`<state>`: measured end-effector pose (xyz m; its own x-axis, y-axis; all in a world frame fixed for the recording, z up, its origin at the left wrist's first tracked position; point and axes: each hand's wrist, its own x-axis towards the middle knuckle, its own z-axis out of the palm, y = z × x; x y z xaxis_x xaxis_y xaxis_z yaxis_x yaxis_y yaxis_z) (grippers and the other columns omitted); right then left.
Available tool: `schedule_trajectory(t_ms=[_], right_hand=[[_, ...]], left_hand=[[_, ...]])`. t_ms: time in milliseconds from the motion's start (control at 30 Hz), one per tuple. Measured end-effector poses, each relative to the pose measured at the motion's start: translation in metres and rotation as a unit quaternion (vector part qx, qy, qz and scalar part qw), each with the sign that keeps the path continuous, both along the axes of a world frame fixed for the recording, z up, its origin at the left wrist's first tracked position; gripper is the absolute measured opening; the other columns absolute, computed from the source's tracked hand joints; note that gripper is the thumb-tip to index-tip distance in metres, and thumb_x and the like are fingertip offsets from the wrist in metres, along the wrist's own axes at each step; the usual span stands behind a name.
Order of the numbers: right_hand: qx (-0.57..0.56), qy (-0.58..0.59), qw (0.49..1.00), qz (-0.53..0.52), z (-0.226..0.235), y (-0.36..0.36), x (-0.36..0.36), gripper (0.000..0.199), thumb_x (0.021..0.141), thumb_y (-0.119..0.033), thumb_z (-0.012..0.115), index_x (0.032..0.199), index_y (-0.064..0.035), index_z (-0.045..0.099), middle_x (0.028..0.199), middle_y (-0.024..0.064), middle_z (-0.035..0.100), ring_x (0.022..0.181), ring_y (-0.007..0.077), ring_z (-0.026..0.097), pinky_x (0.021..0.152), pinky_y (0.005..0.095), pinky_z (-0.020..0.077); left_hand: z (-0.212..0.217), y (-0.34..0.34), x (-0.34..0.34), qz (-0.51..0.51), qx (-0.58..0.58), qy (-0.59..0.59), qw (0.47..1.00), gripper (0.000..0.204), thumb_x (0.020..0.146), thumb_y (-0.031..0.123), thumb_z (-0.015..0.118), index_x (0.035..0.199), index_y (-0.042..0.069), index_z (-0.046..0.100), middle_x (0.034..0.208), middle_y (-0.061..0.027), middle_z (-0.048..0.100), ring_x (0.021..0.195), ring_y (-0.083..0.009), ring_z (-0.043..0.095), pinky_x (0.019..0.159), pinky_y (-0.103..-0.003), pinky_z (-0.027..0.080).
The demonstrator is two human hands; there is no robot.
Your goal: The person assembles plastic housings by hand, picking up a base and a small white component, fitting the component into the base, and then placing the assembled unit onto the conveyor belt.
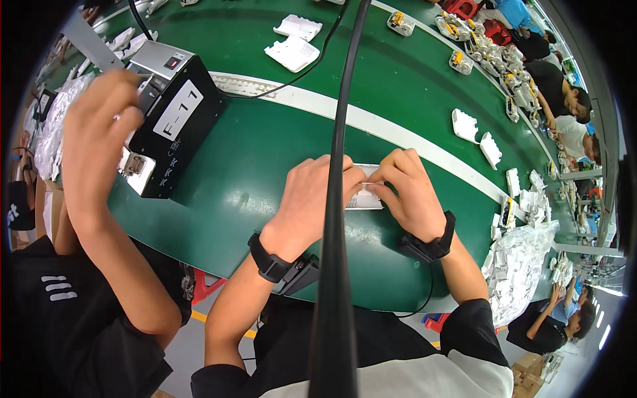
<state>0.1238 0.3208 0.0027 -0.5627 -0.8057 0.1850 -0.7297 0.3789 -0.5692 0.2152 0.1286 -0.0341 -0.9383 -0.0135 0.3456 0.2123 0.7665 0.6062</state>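
Both hands meet over a small white plastic piece [366, 201] on the green table in front of me. My left hand [306, 199] is closed at its left side, with the fingertips bent onto it. From the right, my right hand [410, 194] pinches toward the same piece, thumb and forefinger close to my left fingertips. Fingers cover much of the piece, so its full shape is hidden. Black bands with dark modules sit on both wrists. A thick black cable [337, 265] crosses in front of the view and hides part of my left hand.
At left stands a black and silver machine [179, 119], with a co-worker's blurred hand [99, 132] at it. White shells [292, 53] lie on the green belt [398, 86] beyond a white rail [398, 136]. A plastic bag of white parts [521, 272] is at right.
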Motion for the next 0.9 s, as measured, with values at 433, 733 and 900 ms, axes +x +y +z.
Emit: schedule_trajectory(t_ms=[433,733,900], right_hand=[[0.028,-0.049,0.997,0.061,0.002,0.005,-0.011,0.014,0.088,-0.003,0.079,0.093,-0.0027,0.066,0.098,0.0095,0.059,0.096,0.0317,0.052,0.086,0.0418,0.0461],[0.003,0.049,0.999,-0.013,-0.007,-0.002,0.013,0.017,0.086,0.001,0.078,0.091,-0.0017,0.063,0.093,0.0113,0.055,0.093,0.0335,0.051,0.082,0.0422,0.0462],[0.031,0.053,0.998,0.029,0.008,-0.008,-0.001,0.018,0.085,0.001,0.078,0.091,-0.0019,0.062,0.092,0.0125,0.054,0.09,0.0336,0.05,0.081,0.0431,0.0467]], left_hand=[[-0.003,-0.004,0.002,-0.024,0.031,-0.037,0.999,0.006,0.093,0.018,0.077,0.092,0.012,0.075,0.088,-0.0037,0.064,0.078,-0.0302,0.068,0.066,-0.043,0.053],[-0.012,0.004,-0.001,-0.023,0.079,-0.009,0.997,0.004,0.093,0.017,0.076,0.093,0.012,0.076,0.089,-0.0039,0.065,0.079,-0.0309,0.068,0.068,-0.044,0.053],[-0.004,0.004,-0.002,-0.002,0.02,-0.018,1.0,0.006,0.093,0.017,0.077,0.093,0.012,0.075,0.087,-0.0046,0.062,0.076,-0.0325,0.066,0.067,-0.044,0.052]])
